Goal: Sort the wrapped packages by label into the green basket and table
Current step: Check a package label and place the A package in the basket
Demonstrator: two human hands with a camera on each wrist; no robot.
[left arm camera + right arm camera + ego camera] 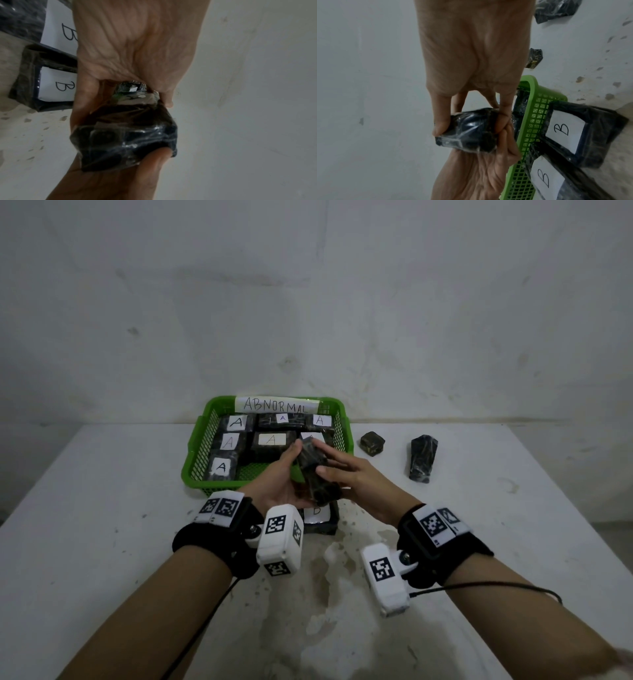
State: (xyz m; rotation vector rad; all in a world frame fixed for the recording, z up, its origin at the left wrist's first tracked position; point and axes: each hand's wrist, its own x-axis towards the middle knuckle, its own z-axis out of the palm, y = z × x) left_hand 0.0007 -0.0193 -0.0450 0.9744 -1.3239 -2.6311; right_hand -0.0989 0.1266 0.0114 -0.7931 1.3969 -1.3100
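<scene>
Both hands hold one dark wrapped package (313, 474) just above the front rim of the green basket (197, 460); its label does not show. My left hand (291, 470) cups it from below, fingers curled round it. My right hand (337, 472) pinches it between thumb and fingers, as the right wrist view shows on the package (471, 131). The left wrist view has the same package (123, 142) between both hands. The basket carries an "ABNORMAL" sign (275, 404) and holds several packages marked A (224, 466).
Two packages marked B (565, 129) (544, 178) lie on the white table (102, 542) by the basket's front wall, under my hands. Two unlabelled dark packages (372, 443) (423, 458) sit on the table right of the basket. A grey wall stands behind.
</scene>
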